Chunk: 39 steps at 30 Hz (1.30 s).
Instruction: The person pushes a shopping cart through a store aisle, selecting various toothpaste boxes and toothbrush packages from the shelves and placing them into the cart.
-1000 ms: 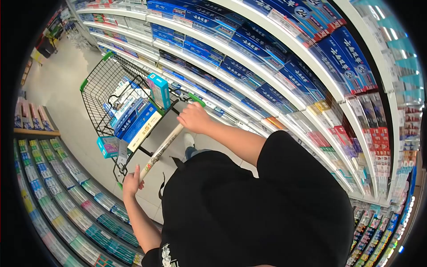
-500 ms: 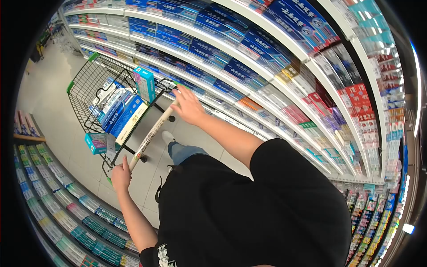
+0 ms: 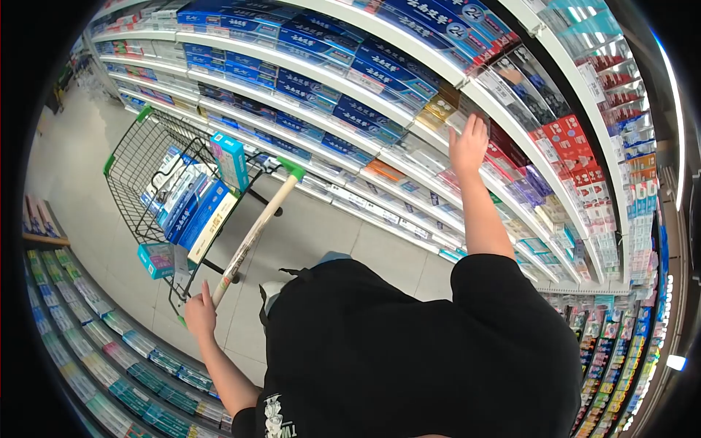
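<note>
Beside gold boxes (image 3: 437, 109), right hand (image 3: 469, 146) stretches unclenched; left hand (image 3: 200, 315) grasps cart handle (image 3: 255, 228).

We see a black, short-sleeved top (image 3: 416, 350) at lower centre, a white print (image 3: 273, 416) with lettering towards the lower left, and a black strap (image 3: 298, 274) above.

The cart (image 3: 125, 186) was of black wire with green corners, and it stood upright, partly loaded. Its handle (image 3: 252, 235) was pale, with dark markings, and ran slantwise. Inside, a blue box (image 3: 201, 214) leaned just beside a cream box (image 3: 212, 231); one teal box (image 3: 229, 162) stood upright toward the shelves (image 3: 416, 55). There, gold boxes (image 3: 437, 108) sat close together.
</note>
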{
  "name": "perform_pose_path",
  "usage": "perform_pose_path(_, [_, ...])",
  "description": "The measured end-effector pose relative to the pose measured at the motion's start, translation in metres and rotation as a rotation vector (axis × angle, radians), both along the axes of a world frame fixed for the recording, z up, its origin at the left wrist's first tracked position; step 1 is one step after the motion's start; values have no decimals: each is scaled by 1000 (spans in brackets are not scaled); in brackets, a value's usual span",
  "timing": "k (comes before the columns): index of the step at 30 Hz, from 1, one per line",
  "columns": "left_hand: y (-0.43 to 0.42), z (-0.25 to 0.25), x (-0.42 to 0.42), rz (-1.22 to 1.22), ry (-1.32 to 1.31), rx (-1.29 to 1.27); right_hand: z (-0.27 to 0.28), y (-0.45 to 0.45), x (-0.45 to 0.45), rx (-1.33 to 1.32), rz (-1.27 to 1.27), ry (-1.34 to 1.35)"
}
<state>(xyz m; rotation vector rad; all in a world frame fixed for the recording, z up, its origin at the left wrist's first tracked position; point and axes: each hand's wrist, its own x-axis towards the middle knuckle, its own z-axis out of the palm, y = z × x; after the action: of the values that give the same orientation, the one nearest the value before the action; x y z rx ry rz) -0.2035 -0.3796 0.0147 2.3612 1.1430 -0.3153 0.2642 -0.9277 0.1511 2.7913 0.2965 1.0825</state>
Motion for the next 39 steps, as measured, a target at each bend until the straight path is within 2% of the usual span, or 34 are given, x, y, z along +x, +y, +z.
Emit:
perform_pose_path(4, [-12, -13, -12, 2, -37, 33, 0, -49, 13, -142, -117, 90])
perform_pose_path(12, [-56, -3, -15, 63, -29, 53, -6, -81, 24, 28, -2, 88])
perform_pose_path(14, [-56, -18, -22, 73, -16, 91, -6, -85, 23, 79, 32, 98])
perform_pose_path(15, [-57, -23, -25, 46, -34, 103, -4, -89, 25, 24, 140, 36])
perform_pose_path(16, [-60, -28, -26, 27, -24, 121, -5, -97, 31, -3, 141, 156])
perform_pose_path(17, [-68, -21, -24, 19, -6, 137, 1, -98, 28, 45, 192, 171])
perform_pose_path(19, [-87, -2, -21, 32, 8, 100, 0, -99, 20, 59, 339, 2])
perform_pose_path(20, [-95, 6, -19, 32, -3, 81, 2, -96, 8, 169, 364, 18])
perform_pose_path(23, [-113, 0, -30, -86, -8, 238, -3, -97, -16, 257, 516, 17])
perform_pose_path(27, [-149, 9, -29, -148, 0, 253, -34, -78, -42, 272, 690, 211])
perform_pose_path(32, [-191, 7, -32, -130, -30, 254, -46, 11, -91, 596, 884, 765])
perform_pose_path(34, [-210, 10, -32, -127, -39, 253, -53, 54, -108, 918, 922, 1103])
perform_pose_path(36, [-228, 13, -33, -122, -53, 250, -53, 95, -119, 939, 889, 1314])
perform_pose_path(39, [-255, 13, -35, -131, -84, 254, -88, 140, -110, 557, 1023, 1221])
